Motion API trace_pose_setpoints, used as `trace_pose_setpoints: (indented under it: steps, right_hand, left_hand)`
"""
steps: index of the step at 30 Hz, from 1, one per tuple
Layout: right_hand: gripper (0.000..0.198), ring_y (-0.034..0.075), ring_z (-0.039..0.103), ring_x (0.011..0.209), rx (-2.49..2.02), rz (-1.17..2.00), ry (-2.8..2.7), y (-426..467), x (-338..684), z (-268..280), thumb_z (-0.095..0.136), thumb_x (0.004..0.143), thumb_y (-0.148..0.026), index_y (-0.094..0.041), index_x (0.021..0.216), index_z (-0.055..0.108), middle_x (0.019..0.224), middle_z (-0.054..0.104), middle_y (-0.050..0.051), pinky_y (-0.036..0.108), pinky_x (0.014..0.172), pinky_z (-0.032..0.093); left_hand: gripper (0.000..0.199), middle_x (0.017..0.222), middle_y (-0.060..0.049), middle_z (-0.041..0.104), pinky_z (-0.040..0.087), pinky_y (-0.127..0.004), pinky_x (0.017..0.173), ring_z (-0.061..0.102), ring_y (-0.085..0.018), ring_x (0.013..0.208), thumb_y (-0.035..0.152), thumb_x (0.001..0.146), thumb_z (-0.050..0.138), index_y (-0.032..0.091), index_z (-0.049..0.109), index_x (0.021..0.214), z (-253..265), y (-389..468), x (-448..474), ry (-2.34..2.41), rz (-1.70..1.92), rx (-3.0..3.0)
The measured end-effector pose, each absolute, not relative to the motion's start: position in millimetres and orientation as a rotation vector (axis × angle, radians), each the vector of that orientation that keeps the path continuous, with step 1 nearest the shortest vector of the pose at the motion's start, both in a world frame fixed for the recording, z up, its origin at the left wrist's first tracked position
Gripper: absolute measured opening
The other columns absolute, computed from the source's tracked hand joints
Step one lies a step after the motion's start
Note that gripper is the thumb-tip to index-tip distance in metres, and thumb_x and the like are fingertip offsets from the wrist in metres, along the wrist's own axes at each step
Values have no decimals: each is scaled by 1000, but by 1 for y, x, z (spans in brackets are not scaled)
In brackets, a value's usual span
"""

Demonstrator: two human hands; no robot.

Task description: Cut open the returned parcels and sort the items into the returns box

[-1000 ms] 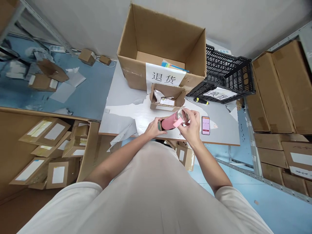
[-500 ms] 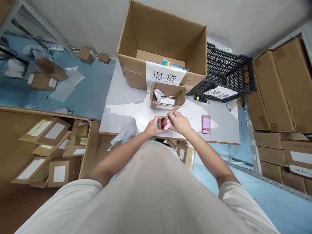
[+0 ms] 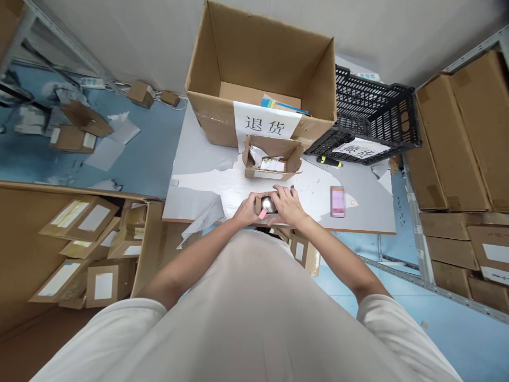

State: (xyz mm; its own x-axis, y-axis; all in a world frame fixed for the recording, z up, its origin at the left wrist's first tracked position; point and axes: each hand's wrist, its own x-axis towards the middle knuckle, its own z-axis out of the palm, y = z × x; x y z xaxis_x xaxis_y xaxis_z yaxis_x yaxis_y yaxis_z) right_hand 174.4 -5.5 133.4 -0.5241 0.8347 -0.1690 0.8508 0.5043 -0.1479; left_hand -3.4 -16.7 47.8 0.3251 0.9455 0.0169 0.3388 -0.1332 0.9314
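Close to the front edge of the table, my left hand (image 3: pixel 245 211) is closed on the left side of a small cardboard box (image 3: pixel 258 204). Inside the box's opening shows a shiny silver rounded object (image 3: pixel 268 205), whose kind I cannot make out. A pink tab (image 3: pixel 263 213) sticks out at its lower left. My right hand (image 3: pixel 289 208) grips the box from the right, fingers bent over its far side. The hands partly hide the box's walls. Just beyond them stands an open small carton (image 3: pixel 254 172) with white paper inside.
Behind is a large open carton (image 3: pixel 214 114) with a paper sign. A black plastic crate (image 3: pixel 409 124) stands beside it. On the table's right lie a phone (image 3: pixel 338 202) and a yellow-black cutter (image 3: pixel 329 161). Parcels fill a big box (image 3: pixel 149 239) at left; boxes are stacked at right.
The box has turned in my hands: the red side of the object inside no longer shows, and its silver top faces up. My right-hand fingers have spread along the box's right side.
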Motion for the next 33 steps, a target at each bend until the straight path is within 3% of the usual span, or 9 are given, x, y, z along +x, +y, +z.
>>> trace_pose_setpoints:
  steps: [3, 5, 8, 13, 18, 23, 27, 29, 33]
  right_hand:
    - [58, 32, 38, 118, 1481, -550, 2728, -11, 172, 142, 61, 78, -59, -27, 126, 54, 138, 42, 14, 46, 92, 24]
    - [33, 30, 40, 116, 1496, -658, 2694, -11, 168, 143, 56, 86, -48, -28, 111, 64, 132, 49, 11, 45, 91, 24]
    - [20, 27, 42, 111, 1503, -702, 2607, -5, 164, 140, 58, 87, -41, -24, 90, 69, 125, 52, 10, 44, 89, 26]
    - [22, 28, 43, 107, 1403, -509, 2604, 0, 161, 134, 53, 90, -38, -23, 96, 67, 120, 52, 12, 45, 87, 27]
    - [32, 30, 45, 100, 1405, -288, 2643, -4, 147, 128, 56, 84, -31, -16, 113, 58, 113, 55, 16, 46, 87, 29]
    - [44, 33, 46, 104, 1691, -348, 2581, 0, 146, 126, 66, 75, -35, -13, 112, 54, 114, 53, 19, 50, 91, 29]
    - [69, 33, 43, 117, 2085, -745, 2605, -5, 179, 122, 69, 71, -49, -17, 127, 44, 131, 42, 19, 49, 94, 37]
    - [59, 27, 50, 112, 2322, -1121, 2541, -14, 196, 115, 58, 80, -49, -19, 128, 43, 129, 45, 17, 44, 90, 44]
    - [33, 19, 60, 95, 2478, -1826, 2215, -24, 206, 89, 39, 89, -45, -20, 101, 58, 108, 59, 10, 39, 84, 50]
  left_hand:
    - [59, 118, -8, 63, 51, -37, 85, 64, -23, 103, 40, 66, 73, 23, 40, 111, 47, -14, -5, 1187, 813, 1676]
    - [60, 114, -7, 64, 52, -36, 83, 65, -22, 101, 41, 65, 74, 23, 40, 111, 46, -13, -5, 1192, 787, 1674]
    - [66, 117, -7, 64, 52, -37, 84, 64, -24, 103, 41, 60, 77, 24, 39, 112, 47, -13, -4, 1169, 740, 1674]
    - [65, 125, -8, 60, 51, -38, 88, 63, -23, 108, 37, 61, 77, 24, 39, 112, 52, -13, -5, 1138, 744, 1688]
    - [62, 113, -8, 64, 53, -38, 84, 66, -22, 96, 32, 62, 75, 22, 42, 113, 50, -13, -6, 1153, 714, 1688]
    - [85, 133, -17, 53, 46, -43, 100, 54, -25, 121, 30, 65, 75, 20, 25, 134, 43, -22, -3, 1135, 867, 1658]
    - [73, 143, -19, 43, 39, -47, 107, 42, -26, 133, 34, 77, 68, 21, 27, 136, 47, -27, -3, 1145, 877, 1771]
    - [51, 146, -17, 39, 38, -48, 108, 37, -26, 136, 32, 83, 62, 21, 40, 128, 49, -27, -2, 1133, 868, 1897]
    - [26, 144, -14, 39, 39, -49, 107, 36, -26, 137, 27, 87, 54, 21, 54, 112, 50, -26, -1, 1159, 848, 2054]
